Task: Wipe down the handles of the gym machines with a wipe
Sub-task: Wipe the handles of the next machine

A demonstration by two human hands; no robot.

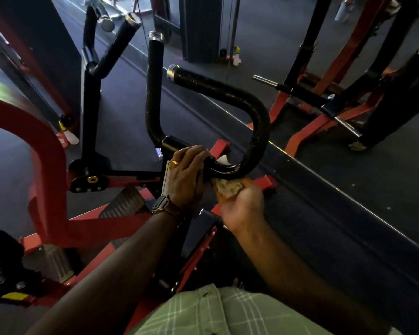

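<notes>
Two hands on black handle (257, 112), left hand (186, 175) gripping it, right hand (242, 201) clutching wipe (228, 187); label unreadable

Gym, weight-machine area. Red steel machine frame (46, 151) fills left and lower frame; black padded curved handles (259, 122) with chrome end caps at centre. Second red-and-black machine (324, 76) upper right, bare chrome plate peg (266, 80) sticking out. Dark rubber flooring (348, 189) throughout. Spray bottles (236, 56) standing on floor at top centre and left edge.
</notes>
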